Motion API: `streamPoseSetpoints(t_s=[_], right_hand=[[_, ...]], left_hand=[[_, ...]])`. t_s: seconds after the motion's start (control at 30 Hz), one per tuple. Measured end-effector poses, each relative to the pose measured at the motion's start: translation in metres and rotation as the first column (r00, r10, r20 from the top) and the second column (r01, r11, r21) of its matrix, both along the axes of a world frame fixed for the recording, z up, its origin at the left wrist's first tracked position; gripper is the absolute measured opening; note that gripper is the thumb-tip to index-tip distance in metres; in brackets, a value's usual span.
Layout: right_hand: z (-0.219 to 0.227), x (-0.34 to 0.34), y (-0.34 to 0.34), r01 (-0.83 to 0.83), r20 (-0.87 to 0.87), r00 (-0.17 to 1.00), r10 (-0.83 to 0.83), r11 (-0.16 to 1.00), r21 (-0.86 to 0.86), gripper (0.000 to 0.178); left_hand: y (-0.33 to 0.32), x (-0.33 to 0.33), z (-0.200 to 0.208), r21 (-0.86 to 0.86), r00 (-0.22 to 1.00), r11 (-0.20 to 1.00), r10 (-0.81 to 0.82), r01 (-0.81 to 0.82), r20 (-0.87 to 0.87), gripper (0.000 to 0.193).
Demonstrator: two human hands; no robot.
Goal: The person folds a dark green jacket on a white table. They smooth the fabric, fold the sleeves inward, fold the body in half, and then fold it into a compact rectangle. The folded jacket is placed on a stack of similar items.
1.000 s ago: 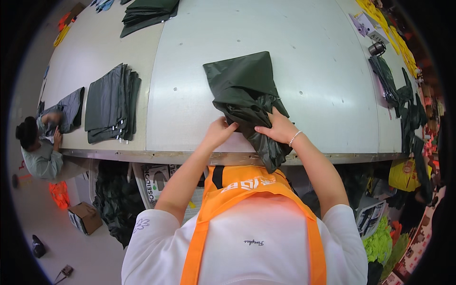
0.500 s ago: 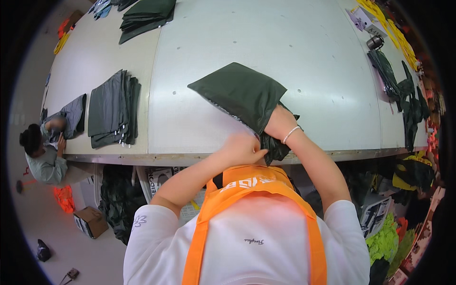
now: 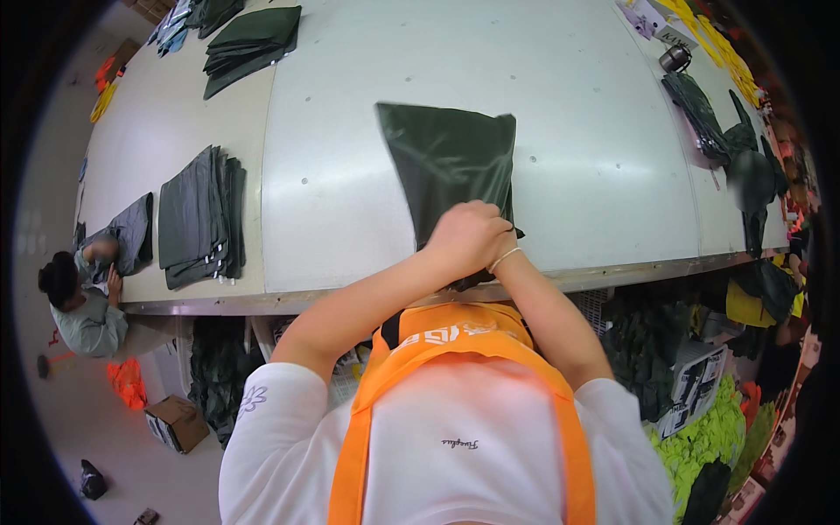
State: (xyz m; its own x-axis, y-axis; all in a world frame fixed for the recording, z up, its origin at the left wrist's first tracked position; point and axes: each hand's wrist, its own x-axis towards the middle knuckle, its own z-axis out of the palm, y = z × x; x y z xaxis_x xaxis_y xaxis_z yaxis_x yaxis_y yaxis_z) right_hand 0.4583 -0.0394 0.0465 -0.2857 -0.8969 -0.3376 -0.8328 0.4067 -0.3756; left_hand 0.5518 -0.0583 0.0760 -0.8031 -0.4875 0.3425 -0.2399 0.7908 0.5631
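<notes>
A dark green, slightly glossy fabric pouch [image 3: 455, 153] stands out over the table in front of me, its wide end away from me. My left hand [image 3: 466, 232] lies across its near right edge, fingers closed on the fabric. Pressed against it is my right hand [image 3: 504, 243], wearing a bead bracelet; its fingers are partly hidden and appear closed on the same edge. Below my wrists, crumpled dark fabric [image 3: 472, 280] shows at the table's near edge; whether it belongs to the pouch I cannot tell.
Stacks of folded dark green pieces lie at left [image 3: 197, 219] and far left [image 3: 254, 44]. Dark green strips [image 3: 754, 188] and a dark cup-like object [image 3: 675, 59] sit at right. A co-worker [image 3: 83, 302] works at the left edge. Filled bins [image 3: 691, 389] stand under the table.
My left hand has moved up and right to meet my right hand. The pouch has turned, its far end now pointing more directly away from me. My view has shifted slightly.
</notes>
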Motion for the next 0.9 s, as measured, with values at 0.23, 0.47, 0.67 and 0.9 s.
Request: streamPoseSetpoints(t_s=[0.23, 0.47, 0.67, 0.9], right_hand=[[-0.035, -0.066, 0.011, 0.29, 0.381, 0.922, -0.06, 0.76, -0.582, 0.048], [-0.041, -0.06, 0.003, 0.137, 0.146, 0.987, -0.067, 0.831, -0.539, 0.039], [-0.015, -0.032, -0.016, 0.174, 0.196, 0.977, -0.083, 0.843, -0.51, 0.046], [-0.007, -0.038, -0.041, -0.237, 0.046, 0.969, 0.244, 0.963, -0.129, 0.034]], left_hand=[[-0.039, 0.092, -0.048, 0.756, 0.991, 0.655, 0.109, -0.012, -0.079, 0.092], [-0.026, 0.04, -0.092, 0.656, 0.956, 0.732, 0.288, -0.182, -0.055, 0.072], [0.024, 0.057, -0.133, 0.98, 0.808, 0.197, 0.575, 0.015, -0.128, 0.047], [0.026, 0.06, -0.178, 0.856, 0.625, -0.473, 0.738, 0.209, 0.255, 0.048]])
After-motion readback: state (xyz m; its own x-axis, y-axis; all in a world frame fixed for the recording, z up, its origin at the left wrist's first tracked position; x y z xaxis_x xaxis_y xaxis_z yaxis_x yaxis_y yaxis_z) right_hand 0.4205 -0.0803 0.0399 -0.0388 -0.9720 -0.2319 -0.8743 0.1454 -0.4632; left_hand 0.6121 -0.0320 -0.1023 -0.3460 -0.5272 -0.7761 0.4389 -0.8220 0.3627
